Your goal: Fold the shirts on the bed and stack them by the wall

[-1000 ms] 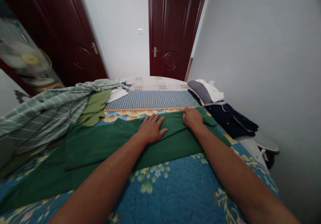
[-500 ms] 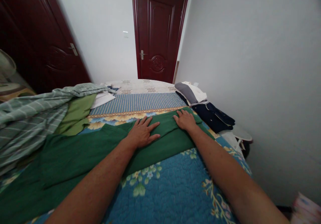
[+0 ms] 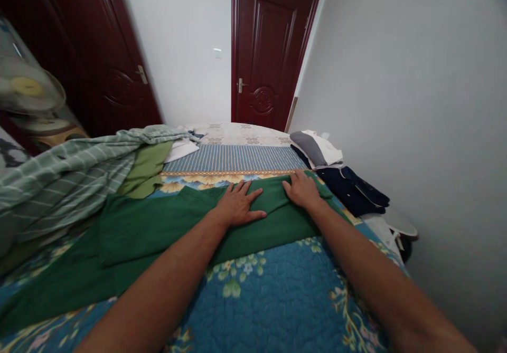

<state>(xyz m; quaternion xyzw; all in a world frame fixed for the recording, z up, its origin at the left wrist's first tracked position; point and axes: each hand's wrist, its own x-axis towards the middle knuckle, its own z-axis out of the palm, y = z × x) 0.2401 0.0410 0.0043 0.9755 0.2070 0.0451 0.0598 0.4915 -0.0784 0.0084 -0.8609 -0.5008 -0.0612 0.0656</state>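
Note:
A dark green garment (image 3: pixel 146 223) lies stretched across the bed, partly folded over itself; its full shape cannot be made out. My left hand (image 3: pixel 240 205) rests palm down near its middle, fingers spread. Close to the garment's right end, my right hand (image 3: pixel 303 189) presses on the cloth, thumb apart and fingers reaching over the far edge, the fingertips partly hard to see. Neither hand grips the fabric. Beneath it is a blue floral quilt (image 3: pixel 277 295).
At the left are a grey-green checked cloth (image 3: pixel 79 173), a light green garment (image 3: pixel 148 171) and a white cloth (image 3: pixel 182 149). Folded navy clothes (image 3: pixel 352 189) and a grey-and-white garment (image 3: pixel 317 150) lie by the right wall. A fan (image 3: pixel 29 86) stands far left.
The view has swung slightly left, so everything sits further right. My right hand's fingers look more bent over the garment's far edge. My left hand stays spread on the cloth.

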